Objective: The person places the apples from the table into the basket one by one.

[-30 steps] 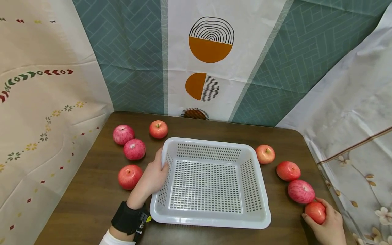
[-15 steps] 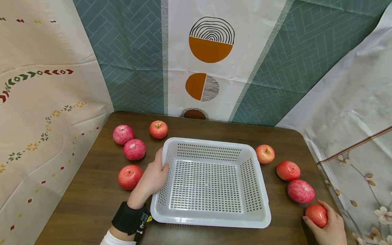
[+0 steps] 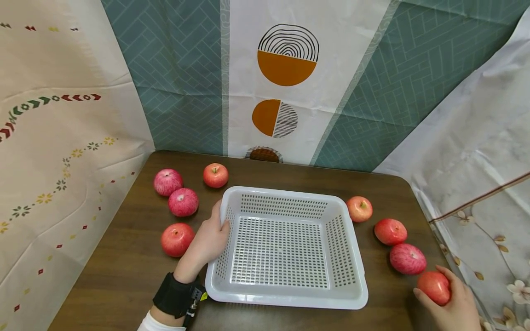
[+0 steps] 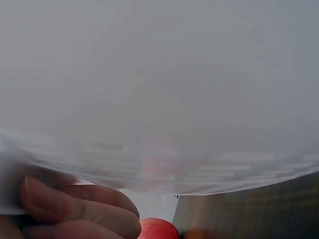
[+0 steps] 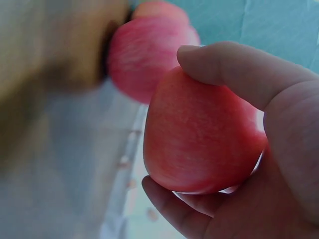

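Note:
A white perforated plastic basket (image 3: 285, 299) sits in the middle of the brown table with nothing in it. My left hand (image 3: 212, 241) grips its left rim, thumb inside the wall; in the left wrist view the basket's wall (image 4: 164, 74) blurs across most of the picture, above curled fingers (image 4: 84, 211). At the lower right, my right hand (image 3: 457, 301) holds a red apple (image 3: 434, 288) between thumb and fingers. The right wrist view has this apple (image 5: 199, 134) close up, a pinkish apple (image 5: 144, 59) behind it.
Right of the basket lie a pinkish apple (image 3: 407, 259), a red apple (image 3: 390, 231) and a paler apple (image 3: 359, 208). On the left are two pinkish apples (image 3: 183, 202), a red apple (image 3: 177, 239) and a small apple (image 3: 216, 175). Patterned cloths (image 3: 186, 82) surround the table.
My right hand has moved slightly right with the red apple, away from the pinkish apple it was against. The left hand and the basket keep their place.

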Available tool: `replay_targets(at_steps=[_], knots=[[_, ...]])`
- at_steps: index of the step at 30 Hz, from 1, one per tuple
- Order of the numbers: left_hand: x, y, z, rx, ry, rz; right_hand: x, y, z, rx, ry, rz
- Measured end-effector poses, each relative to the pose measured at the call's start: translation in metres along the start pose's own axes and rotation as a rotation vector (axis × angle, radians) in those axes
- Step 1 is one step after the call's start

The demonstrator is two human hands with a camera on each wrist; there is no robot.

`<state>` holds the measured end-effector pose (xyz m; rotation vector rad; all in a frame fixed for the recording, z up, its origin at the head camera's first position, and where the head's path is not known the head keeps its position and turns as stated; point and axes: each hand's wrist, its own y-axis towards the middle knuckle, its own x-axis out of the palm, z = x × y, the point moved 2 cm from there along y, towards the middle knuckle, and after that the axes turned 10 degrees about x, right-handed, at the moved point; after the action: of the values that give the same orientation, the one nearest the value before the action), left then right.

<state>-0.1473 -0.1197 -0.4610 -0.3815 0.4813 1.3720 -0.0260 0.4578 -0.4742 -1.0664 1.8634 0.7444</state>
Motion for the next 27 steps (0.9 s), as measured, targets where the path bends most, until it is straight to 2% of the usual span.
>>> replay_targets(at_steps=[7, 17, 22, 27], knots=[[0.000, 0.000, 0.000, -0.003, -0.007, -0.004, -0.012, 0.002, -0.034, -0.159, 0.072, 0.044], [0.001, -0.001, 0.002, -0.022, -0.003, -0.013, -0.020, 0.002, -0.100, -0.346, 0.073, 0.014], [0.000, -0.002, 0.002, -0.031, 0.007, -0.015, -0.023, 0.004, -0.138, -0.448, 0.110, -0.017], [-0.001, -0.002, 0.003, -0.037, 0.007, -0.020, -0.022, 0.006, -0.171, -0.522, 0.088, -0.085]])
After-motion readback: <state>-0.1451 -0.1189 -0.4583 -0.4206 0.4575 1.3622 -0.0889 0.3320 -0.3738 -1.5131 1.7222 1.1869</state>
